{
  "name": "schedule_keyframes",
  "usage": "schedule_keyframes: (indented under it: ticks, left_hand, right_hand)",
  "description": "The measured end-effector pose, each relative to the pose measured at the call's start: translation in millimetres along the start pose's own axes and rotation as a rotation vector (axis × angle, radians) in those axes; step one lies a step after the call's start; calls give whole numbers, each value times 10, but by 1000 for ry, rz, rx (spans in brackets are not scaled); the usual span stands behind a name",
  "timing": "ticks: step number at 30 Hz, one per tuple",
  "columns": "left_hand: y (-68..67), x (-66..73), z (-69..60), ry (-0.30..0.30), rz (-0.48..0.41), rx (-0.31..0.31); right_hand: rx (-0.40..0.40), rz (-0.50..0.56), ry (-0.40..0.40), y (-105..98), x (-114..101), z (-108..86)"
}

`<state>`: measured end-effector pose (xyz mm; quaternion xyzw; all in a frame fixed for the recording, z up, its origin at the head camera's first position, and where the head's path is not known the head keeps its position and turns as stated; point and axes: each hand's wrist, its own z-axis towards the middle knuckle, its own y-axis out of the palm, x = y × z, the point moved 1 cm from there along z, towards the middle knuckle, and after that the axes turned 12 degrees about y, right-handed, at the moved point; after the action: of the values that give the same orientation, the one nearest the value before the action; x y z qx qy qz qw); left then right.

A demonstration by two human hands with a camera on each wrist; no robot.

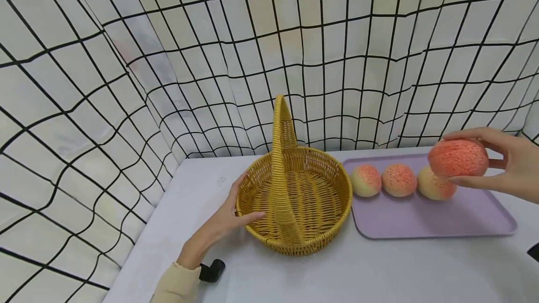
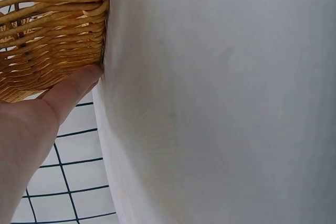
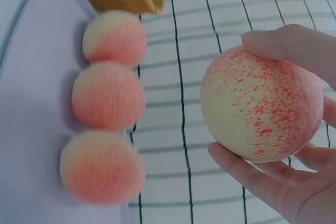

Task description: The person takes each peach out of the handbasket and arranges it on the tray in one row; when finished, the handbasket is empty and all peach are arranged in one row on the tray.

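Note:
My right hand [image 1: 511,160] grips a peach [image 3: 262,103], thumb on one side and fingers on the other, above the right part of a lilac tray [image 1: 433,221]. Its skin is pale cream speckled with pinkish red. Three more peaches sit in a row on that tray: a left one [image 1: 366,180], a middle one [image 1: 399,180] and a right one [image 1: 435,183] partly hidden by the held peach. With my left hand [image 1: 229,219] I hold the left side of a golden wicker basket [image 1: 311,200], thumb over the rim, fingers against its outer wall [image 2: 52,35]. Nothing lies inside the basket.
A tall arched handle [image 1: 280,167] rises over the basket. The basket stands close to the tray's left end on a white table [image 1: 337,275]. Behind and to the left hangs a white cloth wall with a black grid [image 1: 236,60].

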<state>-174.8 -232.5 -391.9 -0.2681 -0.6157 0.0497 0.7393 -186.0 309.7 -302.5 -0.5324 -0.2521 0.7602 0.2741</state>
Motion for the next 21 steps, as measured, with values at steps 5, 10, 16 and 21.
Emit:
schedule_keyframes:
  ticks: [5,10,16,21]
  left_hand:
    - [-5,13,-5,-10,0,4]
    - [7,40,4,0,6,-2]
    - [12,32,2,5,-3,-1]
    - [5,29,-18,1,-6,3]
  right_hand:
    - [53,-14,97,-102,410,18]
    - [46,-123,227,-144,893,36]
    - [8,-137,262,-88,1253,-2]
    - [-77,-192,280,-11,1343,-23]
